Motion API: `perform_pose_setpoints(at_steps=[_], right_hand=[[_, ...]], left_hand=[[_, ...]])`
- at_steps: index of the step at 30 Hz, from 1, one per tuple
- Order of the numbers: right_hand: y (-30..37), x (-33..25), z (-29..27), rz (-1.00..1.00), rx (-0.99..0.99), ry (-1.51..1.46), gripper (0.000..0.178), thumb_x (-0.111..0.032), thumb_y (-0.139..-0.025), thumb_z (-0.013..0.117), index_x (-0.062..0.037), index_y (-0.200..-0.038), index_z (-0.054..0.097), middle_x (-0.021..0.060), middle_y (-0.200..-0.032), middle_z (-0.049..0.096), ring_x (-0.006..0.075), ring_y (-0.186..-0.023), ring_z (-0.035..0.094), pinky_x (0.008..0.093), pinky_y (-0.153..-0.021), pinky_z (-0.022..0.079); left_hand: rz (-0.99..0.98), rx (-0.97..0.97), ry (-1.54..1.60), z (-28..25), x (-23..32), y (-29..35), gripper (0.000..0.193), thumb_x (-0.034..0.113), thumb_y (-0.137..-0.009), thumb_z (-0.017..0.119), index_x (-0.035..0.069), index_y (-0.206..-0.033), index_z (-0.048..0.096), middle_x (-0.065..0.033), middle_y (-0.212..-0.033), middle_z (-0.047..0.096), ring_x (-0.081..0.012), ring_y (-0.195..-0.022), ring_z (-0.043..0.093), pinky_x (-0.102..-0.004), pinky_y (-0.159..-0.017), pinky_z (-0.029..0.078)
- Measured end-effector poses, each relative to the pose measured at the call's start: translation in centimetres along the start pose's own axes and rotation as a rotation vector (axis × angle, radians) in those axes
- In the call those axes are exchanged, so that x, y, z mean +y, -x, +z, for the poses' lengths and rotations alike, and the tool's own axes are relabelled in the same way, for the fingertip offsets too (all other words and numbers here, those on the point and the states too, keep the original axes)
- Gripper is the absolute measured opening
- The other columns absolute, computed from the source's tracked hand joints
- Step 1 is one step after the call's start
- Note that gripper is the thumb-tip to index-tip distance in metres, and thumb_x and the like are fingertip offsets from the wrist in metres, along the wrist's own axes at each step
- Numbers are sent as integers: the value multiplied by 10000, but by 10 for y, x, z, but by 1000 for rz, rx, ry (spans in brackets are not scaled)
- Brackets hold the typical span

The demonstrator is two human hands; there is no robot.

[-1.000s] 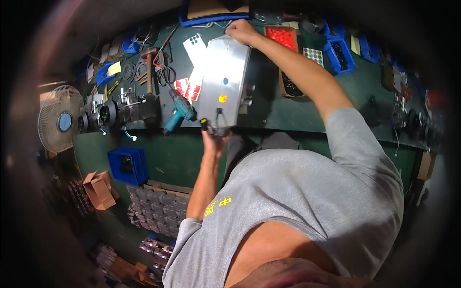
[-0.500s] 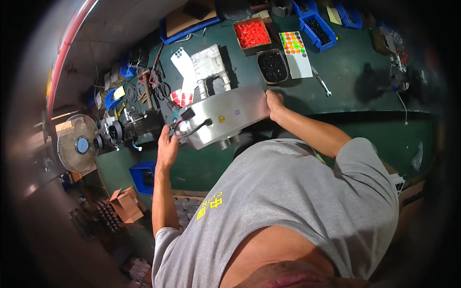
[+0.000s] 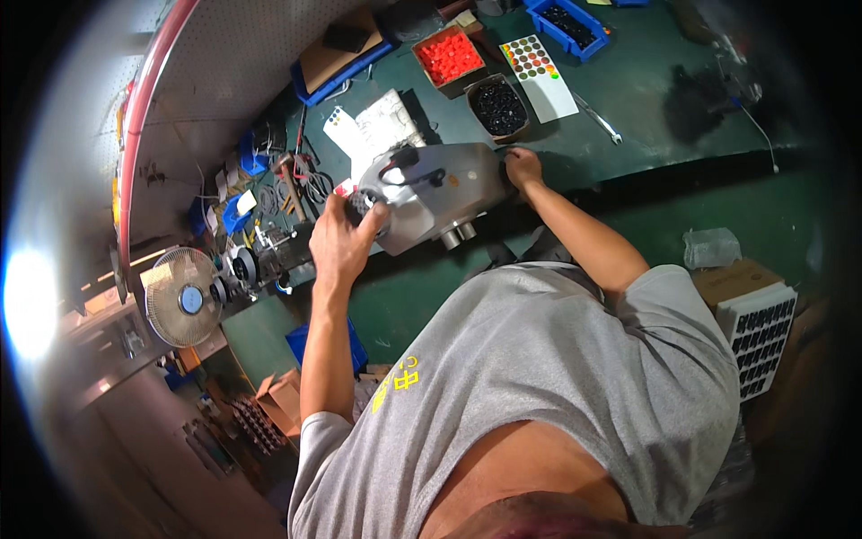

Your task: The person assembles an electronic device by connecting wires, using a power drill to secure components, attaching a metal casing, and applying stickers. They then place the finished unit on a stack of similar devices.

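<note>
Both hands hold a silver metal housing [image 3: 444, 193] up off the bench's near edge. It has two short pipe stubs on its near side and a black cable with a connector on the face toward me. My left hand [image 3: 346, 235] grips the left end, thumb and fingers around a dark round fitting [image 3: 361, 207]. At the opposite end my right hand [image 3: 523, 169] is closed on the edge, its fingertips partly hidden. Just behind the housing a white block-like part [image 3: 388, 119] lies on the bench, next to a white sticker sheet [image 3: 343, 135].
Boxes of red caps [image 3: 449, 58] and black parts [image 3: 498, 108] stand on the green bench [image 3: 646, 117]. Nearby lie a sheet of coloured dots [image 3: 549, 97], a wrench [image 3: 597, 119] and a blue bin [image 3: 566, 27]. A hammer [image 3: 289, 184] and a fan [image 3: 184, 296] are at left.
The housing has turned, showing its pipe stubs and connector face differently. My left hand has shifted right and higher, onto the round fitting. The whole view has tilted and moved.
</note>
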State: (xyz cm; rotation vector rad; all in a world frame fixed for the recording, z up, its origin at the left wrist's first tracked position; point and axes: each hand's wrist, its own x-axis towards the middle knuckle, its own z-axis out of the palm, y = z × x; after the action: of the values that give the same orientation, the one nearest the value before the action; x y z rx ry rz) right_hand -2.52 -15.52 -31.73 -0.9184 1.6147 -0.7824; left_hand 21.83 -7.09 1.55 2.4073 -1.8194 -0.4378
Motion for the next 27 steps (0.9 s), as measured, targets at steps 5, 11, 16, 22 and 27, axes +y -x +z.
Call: perform_pose_setpoints(at_steps=[5,11,16,22,27], right_hand=[[73,-102,-42,-333,-48,-408,312,-286,-999,582,-32,-1059,752,41,-958,724,132,-866,653,291,-794,501],[146,-193,-82,-577,-187,-578,566,-476,-1042,488,16,-907,733,69,-958,664,124,-861,574,299,-785,462],[185,-164,-98,-409,46,-546,435,-310,-957,666,-24,-647,557,51,-857,649,120,-713,544,307,-665,464],[201,-69,-86,-390,244,-274,164,-52,-783,733,19,-884,625,62,-883,649,114,-757,586,274,-647,465],[225,-76,-94,1,109,-783,191,-88,-853,701,0,-997,612,99,-883,673,225,-729,695,381,-653,587]], left_hand=[[440,175,324,22,33,-17,456,356,-881,660,-7,-1150,600,-214,-1172,601,-397,-1107,556,-460,-959,448],[764,232,245,34,73,-38,429,348,-923,586,-11,-1146,662,-221,-1281,595,-397,-1202,528,-476,-1044,415],[717,273,242,46,82,-30,437,367,-879,632,-19,-1077,677,-234,-1161,649,-412,-1147,558,-487,-987,455],[728,256,231,45,85,-28,459,385,-885,615,-27,-1074,684,-247,-1173,648,-424,-1125,567,-492,-988,459],[736,268,241,44,78,-27,457,384,-889,609,-30,-1069,680,-257,-1163,642,-429,-1127,566,-493,-984,459]])
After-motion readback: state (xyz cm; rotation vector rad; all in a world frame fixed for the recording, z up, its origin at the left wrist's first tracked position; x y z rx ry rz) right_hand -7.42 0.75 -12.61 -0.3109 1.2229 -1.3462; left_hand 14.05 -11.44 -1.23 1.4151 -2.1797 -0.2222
